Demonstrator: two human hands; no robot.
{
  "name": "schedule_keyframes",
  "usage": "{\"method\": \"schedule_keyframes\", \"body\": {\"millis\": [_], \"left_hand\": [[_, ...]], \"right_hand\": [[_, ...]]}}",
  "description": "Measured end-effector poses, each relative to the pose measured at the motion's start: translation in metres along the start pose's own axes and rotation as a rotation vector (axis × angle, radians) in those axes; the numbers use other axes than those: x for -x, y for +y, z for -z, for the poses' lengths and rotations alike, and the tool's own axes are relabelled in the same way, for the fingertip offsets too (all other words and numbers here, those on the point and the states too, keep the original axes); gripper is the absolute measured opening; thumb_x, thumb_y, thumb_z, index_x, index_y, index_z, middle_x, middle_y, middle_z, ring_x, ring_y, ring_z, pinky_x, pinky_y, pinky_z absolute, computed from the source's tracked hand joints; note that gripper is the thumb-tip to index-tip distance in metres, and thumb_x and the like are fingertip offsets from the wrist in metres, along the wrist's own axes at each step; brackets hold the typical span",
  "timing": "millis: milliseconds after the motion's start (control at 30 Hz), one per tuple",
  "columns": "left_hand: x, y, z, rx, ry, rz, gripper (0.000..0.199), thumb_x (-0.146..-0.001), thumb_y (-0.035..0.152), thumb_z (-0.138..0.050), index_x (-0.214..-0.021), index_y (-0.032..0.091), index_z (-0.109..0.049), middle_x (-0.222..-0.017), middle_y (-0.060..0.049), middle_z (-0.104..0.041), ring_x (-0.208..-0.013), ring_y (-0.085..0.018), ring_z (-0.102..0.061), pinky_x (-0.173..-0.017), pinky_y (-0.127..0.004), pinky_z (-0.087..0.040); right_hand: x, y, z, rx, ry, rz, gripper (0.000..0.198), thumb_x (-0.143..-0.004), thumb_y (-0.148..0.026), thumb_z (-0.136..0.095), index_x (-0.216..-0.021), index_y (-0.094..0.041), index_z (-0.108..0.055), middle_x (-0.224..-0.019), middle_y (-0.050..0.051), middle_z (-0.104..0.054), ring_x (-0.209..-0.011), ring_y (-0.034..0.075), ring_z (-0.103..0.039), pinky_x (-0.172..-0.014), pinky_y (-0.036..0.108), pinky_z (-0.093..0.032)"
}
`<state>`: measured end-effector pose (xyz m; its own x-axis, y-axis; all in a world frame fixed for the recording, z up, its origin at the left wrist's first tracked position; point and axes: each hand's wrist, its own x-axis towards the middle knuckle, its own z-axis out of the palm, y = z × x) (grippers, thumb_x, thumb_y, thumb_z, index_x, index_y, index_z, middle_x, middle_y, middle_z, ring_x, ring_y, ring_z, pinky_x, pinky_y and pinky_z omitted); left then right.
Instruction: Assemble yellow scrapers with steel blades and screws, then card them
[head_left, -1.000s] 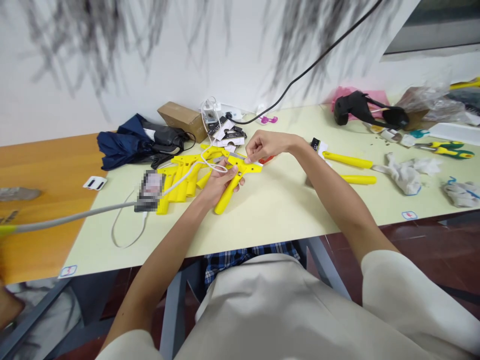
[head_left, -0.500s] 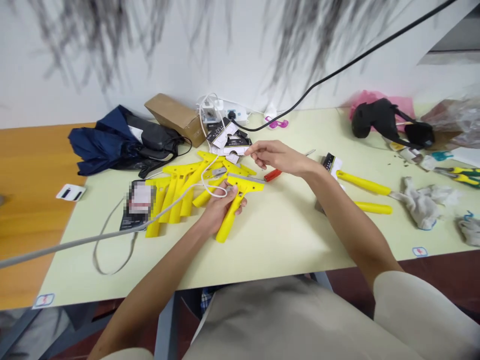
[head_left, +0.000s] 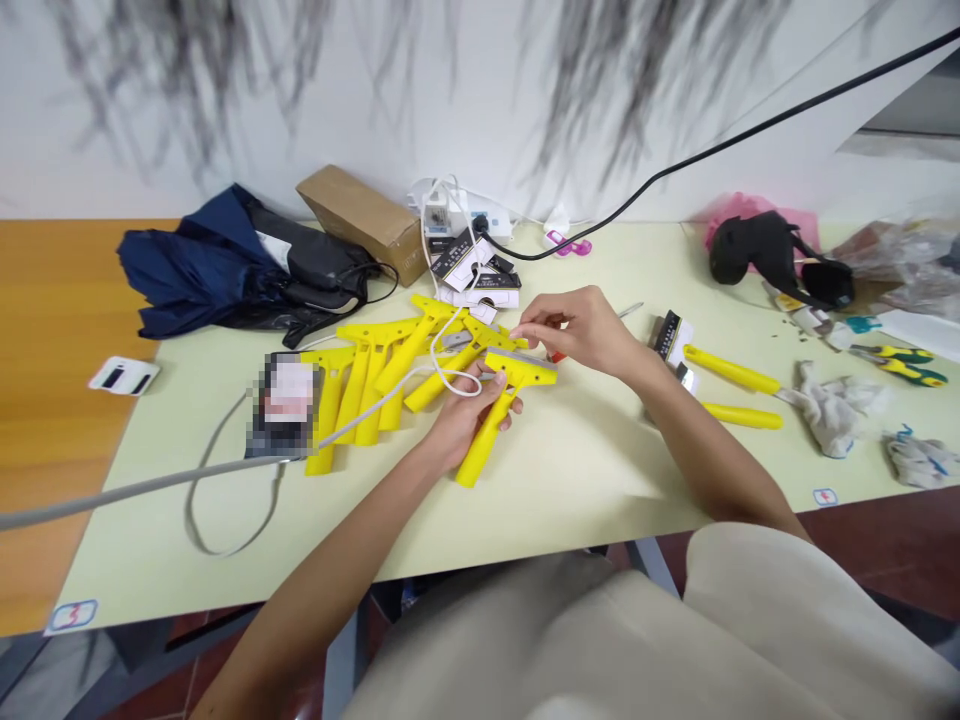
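Note:
My left hand [head_left: 457,425] is closed around a yellow scraper [head_left: 484,440], its handle pointing down toward me and its wide head upward. A metal strip lies along the top of that head. Just above the head is my right hand [head_left: 577,325], thumb and fingers pinched together; whatever they may hold is too small to make out. A red-handled screwdriver [head_left: 556,357] lies on the table, partly hidden behind the right hand. To the left of my left hand, several more yellow scrapers [head_left: 367,385] lie bunched together.
A white cable [head_left: 409,378] loops across the scrapers. Behind them are small black-and-white boxes [head_left: 487,290], a brown carton [head_left: 364,220] and a dark blue cloth [head_left: 184,265]. To the right lie two yellow-handled scrapers [head_left: 731,370], gloves [head_left: 829,410] and pliers [head_left: 911,365].
My right hand has come closer to the held scraper's head, its fingers more curled. My left hand keeps its hold on the scraper. The whole view has shifted slightly.

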<state>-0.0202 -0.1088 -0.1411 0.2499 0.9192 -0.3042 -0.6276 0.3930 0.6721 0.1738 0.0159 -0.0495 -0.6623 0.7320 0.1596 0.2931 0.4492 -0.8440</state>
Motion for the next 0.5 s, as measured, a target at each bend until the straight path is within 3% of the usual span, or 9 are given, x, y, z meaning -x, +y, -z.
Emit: {"method": "schedule_keyframes", "body": {"millis": [167,500], "left_hand": [[-0.0026,-0.0003,0.0011,0.011,0.007,-0.010,0.050,-0.088,0.045,-0.097,-0.112,0.024,-0.058,-0.106,-0.002,-0.069,-0.078,-0.013,-0.073,-0.053,-0.021,-0.048],[-0.0041,-0.0013,0.0016,-0.085,0.007,-0.105,0.055,-0.081,0.039,-0.101,-0.110,0.023,-0.056,-0.100,-0.002,-0.072,-0.081,-0.019,-0.077,-0.054,-0.024,-0.049]], "right_hand": [[0.0019,-0.0073,-0.0023,0.176,-0.059,0.183,0.022,-0.110,-0.034,-0.070,-0.103,-0.019,-0.085,-0.099,0.008,-0.084,-0.078,0.020,-0.071,-0.074,0.032,-0.051],[0.0074,-0.0089,-0.0024,0.287,-0.230,0.252,0.018,-0.106,-0.019,-0.065,-0.108,-0.020,-0.083,-0.103,0.007,-0.085,-0.084,0.022,-0.073,-0.082,0.032,-0.049]]}}
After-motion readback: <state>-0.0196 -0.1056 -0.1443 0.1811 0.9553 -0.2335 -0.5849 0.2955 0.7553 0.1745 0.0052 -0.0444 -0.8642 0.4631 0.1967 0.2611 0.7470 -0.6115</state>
